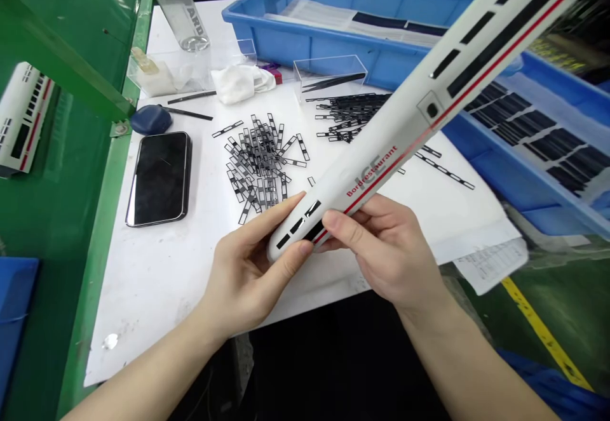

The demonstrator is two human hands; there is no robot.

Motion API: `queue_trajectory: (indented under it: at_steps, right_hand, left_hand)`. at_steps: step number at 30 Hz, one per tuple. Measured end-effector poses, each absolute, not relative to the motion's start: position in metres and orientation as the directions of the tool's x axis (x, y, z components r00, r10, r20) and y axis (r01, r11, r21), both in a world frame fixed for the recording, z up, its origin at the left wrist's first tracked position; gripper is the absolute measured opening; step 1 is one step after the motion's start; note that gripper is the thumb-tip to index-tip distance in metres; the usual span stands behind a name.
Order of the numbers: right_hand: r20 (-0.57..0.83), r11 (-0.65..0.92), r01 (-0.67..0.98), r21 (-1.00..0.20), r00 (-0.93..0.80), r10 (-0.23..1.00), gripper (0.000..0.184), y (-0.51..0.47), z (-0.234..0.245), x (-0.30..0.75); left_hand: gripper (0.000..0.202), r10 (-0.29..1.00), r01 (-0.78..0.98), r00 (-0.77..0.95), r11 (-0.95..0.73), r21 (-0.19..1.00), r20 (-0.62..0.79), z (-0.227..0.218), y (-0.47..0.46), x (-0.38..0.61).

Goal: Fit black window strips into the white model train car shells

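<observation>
a white model train carriage (381, 135) with a red stripe and black window openings slants up and to the right, its near end held above a white desk (143, 307). the left hand (248, 268) wraps around the tip, its fingers (271, 218) and thumb closed firmly on the shell. the right hand (386, 249) grips just beside it, its fingers (343, 227) closed on the side near the red lettering. beyond the hands, two heaps of thin black window strips (260, 164) lie on the desk. tweezers (333, 82) sit under a clear plastic box (328, 75), a phone (159, 180) lies to the left, and a blue tray (333, 40) stands behind.
</observation>
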State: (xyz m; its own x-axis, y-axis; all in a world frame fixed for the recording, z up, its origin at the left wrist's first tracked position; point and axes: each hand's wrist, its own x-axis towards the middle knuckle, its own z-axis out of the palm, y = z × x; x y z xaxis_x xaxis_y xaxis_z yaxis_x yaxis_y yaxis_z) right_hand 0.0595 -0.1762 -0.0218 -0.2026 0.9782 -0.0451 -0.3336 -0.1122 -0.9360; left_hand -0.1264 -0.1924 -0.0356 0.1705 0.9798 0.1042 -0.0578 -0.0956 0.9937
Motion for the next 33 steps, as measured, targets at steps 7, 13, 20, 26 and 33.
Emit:
queue_trajectory:
  at_steps: [7, 13, 20, 26, 33]
  right_hand:
    - [0.000, -0.064, -0.277, -0.959, -0.224, 0.975, 0.014, -0.168, -0.021, 0.064]
    - [0.059, 0.056, -0.075, -0.996, -0.040, 0.997, 0.006, -0.176, -0.012, 0.057]
    - [0.062, 0.037, -0.198, -0.979, -0.119, 0.991, 0.008, -0.175, -0.018, 0.058]
    - [0.072, 0.049, -0.193, -0.980, -0.114, 0.991, 0.011, -0.181, -0.012, 0.062]
    - [0.008, -0.012, -0.208, -0.978, -0.099, 0.995, 0.013, -0.173, -0.012, 0.059]
  left_hand:
    - [0.041, 0.980, -0.137, 0.192, -0.032, 0.990, 0.058, -0.032, -0.188, -0.127]
    - [0.047, 0.978, -0.029, 0.190, -0.078, 0.997, 0.082, -0.034, -0.190, -0.128]
    - [0.044, 0.971, -0.101, 0.237, -0.014, 0.995, 0.037, -0.034, -0.186, -0.131]
    - [0.048, 0.936, -0.113, 0.342, -0.042, 0.993, 0.078, -0.033, -0.184, -0.136]
    - [0.059, 0.902, -0.166, 0.423, -0.017, 0.986, 0.087, -0.034, -0.183, -0.133]
